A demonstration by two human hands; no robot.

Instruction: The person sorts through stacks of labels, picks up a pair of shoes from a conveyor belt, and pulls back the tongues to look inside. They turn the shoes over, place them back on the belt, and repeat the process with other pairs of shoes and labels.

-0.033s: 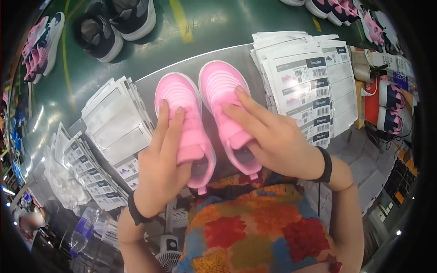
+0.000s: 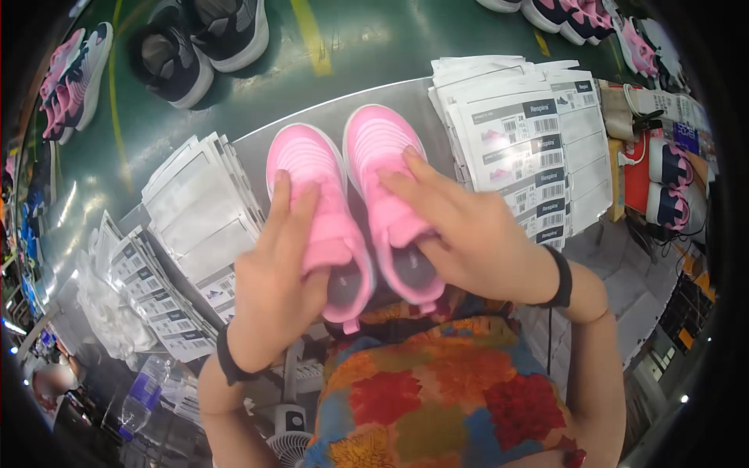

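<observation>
Green and shiny, a big flat surface [image 2: 374, 47] with yellow lines fills the far part of the room. Nearer to you is the grey bench [image 2: 250, 152]. Below it you can see your bright patchwork top [image 2: 437, 382], with red, orange, blue and green bits.

Two big piles of paper lie on the bench. Your right paper pile [image 2: 515, 156] has rows of labels with little shoe pictures. Your left paper pile [image 2: 195, 210] is mostly white on top. Beside that one are more label sheets [image 2: 156, 296], and some crumpled white plastic [image 2: 109, 312] is next to them.

Far off, on the green surface, sit two black shoes [image 2: 168, 62] with white soles.

Right in front of you, between the two big piles, are two pink shoes, side by side. Their toes point away from you. Your left hand [image 2: 269, 292] holds the left pink shoe [image 2: 331, 214], with fingers over its top and the thumb by its opening. Your right hand [image 2: 488, 253] holds the right pink shoe [image 2: 386, 207] much the same way, its thumb at the opening. Both hands look a bit blurry.

Low on your left is a clear bottle [image 2: 147, 394] with a purple label. Smallest of all, a black band [image 2: 560, 277] goes around your right wrist, and your left wrist has one too.
</observation>
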